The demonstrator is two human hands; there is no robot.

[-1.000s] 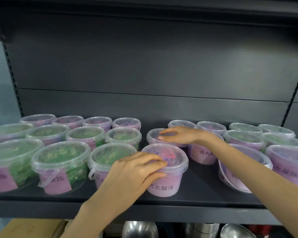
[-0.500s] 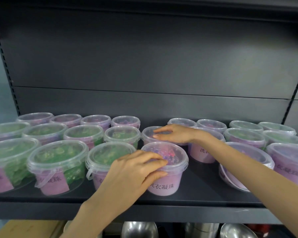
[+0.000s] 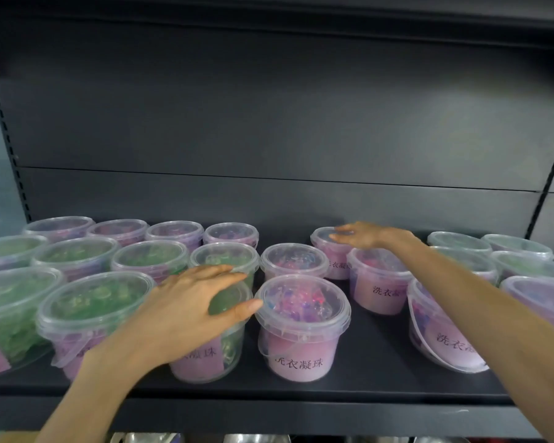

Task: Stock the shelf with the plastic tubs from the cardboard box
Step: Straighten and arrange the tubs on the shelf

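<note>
Plastic tubs [image 3: 293, 260] sit on the shelf [image 3: 381, 375], a flat dark matte metal deck, three rows deep. All are round, clear and slightly tapered, with clear snap lids with raised rims, thin bail handles, and pink labels printed in dark characters. Left block: green gel beads inside. Centre and right: mostly pink/purple beads.

Left hand [image 3: 186, 310] lies palm-down on the lid of the front-row green tub [image 3: 229, 345], fingers straight and spread, gripping nothing. Its thumb tip touches the lid rim of the neighbouring pink tub [image 3: 301, 342].

Right hand [image 3: 363, 236] is flat, fingers extended, on the lid of a back-row tub [image 3: 333, 265], no grasp. Frame is soft there, so contact versus slight hover is hard to call.

Back panel [image 3: 269, 107] is smooth dark sheet metal. Rounded shiny steel bowls [image 3: 256, 438] show under the shelf edge.
</note>
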